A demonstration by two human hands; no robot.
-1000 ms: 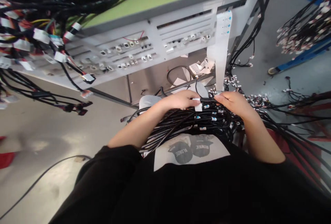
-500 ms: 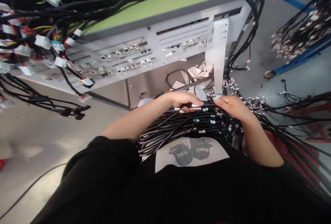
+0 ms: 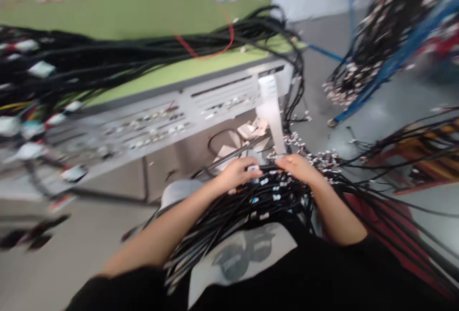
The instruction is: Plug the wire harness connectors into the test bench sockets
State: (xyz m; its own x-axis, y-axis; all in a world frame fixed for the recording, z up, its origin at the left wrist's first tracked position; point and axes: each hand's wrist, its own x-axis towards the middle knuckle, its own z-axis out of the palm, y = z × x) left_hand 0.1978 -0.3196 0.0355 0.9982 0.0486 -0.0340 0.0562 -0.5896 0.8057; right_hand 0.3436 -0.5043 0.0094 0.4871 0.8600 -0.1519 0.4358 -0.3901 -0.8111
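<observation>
Your left hand (image 3: 241, 173) and right hand (image 3: 297, 166) both pinch the cable (image 3: 267, 168), fingers closed on it. It runs side to side between your fingertips, neither hand nearer.

From my head, the one camera is looking forward and down, past my black cloth shirt (image 3: 333, 272), at my bare left hand (image 3: 239, 173) and bare right hand (image 3: 297, 166), and is facing the long green-topped counter (image 3: 168, 72) farther off.
</observation>
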